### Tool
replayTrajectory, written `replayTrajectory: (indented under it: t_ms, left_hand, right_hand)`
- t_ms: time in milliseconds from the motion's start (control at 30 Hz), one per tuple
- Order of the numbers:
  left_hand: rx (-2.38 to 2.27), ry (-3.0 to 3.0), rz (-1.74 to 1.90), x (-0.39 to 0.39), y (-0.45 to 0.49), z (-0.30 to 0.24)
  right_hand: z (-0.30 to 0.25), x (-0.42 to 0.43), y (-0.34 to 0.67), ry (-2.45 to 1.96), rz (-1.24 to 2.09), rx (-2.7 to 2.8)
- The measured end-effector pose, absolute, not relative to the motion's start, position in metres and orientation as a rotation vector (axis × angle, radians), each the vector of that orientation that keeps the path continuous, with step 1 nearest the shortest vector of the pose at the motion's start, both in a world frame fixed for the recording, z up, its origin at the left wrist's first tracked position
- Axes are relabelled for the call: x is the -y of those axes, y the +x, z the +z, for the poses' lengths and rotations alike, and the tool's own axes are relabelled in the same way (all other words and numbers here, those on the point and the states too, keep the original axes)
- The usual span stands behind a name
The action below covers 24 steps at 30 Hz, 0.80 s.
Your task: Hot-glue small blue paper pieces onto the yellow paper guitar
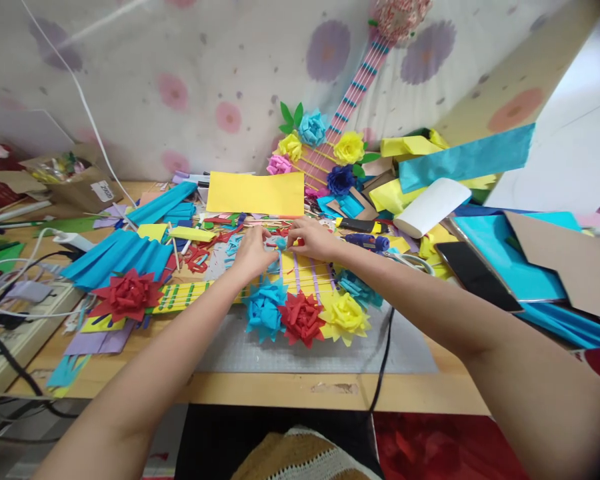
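A yellow paper guitar [307, 277] lies flat on the grey cutting mat [330, 353]. Blue [264, 308], red [301, 318] and yellow [345, 317] paper flowers line its near edge. A big red flower [128, 294] sits on its neck at the left. My left hand [253, 253] and my right hand [313, 239] meet at the guitar's far edge. Both pinch a small blue paper piece [280, 243] between their fingertips.
A second paper guitar [353, 100] with flowers leans on the floral wall behind. A yellow sheet [256, 193], pleated blue paper [117, 257], a glue gun [367, 241], a phone [473, 275], a white roll [433, 207] and cardboard [575, 263] crowd the table. Cables [383, 353] run across it.
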State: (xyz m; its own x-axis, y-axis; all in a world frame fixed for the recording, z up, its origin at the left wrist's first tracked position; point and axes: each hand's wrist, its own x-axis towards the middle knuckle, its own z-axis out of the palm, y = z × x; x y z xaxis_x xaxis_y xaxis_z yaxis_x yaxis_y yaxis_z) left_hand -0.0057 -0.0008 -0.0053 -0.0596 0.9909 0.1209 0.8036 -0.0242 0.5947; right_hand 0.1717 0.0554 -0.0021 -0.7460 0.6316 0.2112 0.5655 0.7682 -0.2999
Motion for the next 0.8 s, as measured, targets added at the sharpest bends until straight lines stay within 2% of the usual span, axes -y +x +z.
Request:
replayTrajectory:
  t_ms: [800]
  left_hand:
    - [-2.069,2.169,0.593,-0.008,0.016,-0.013]
  right_hand:
    - [-0.005,-0.059,0.166,-0.916,0.189,2.692]
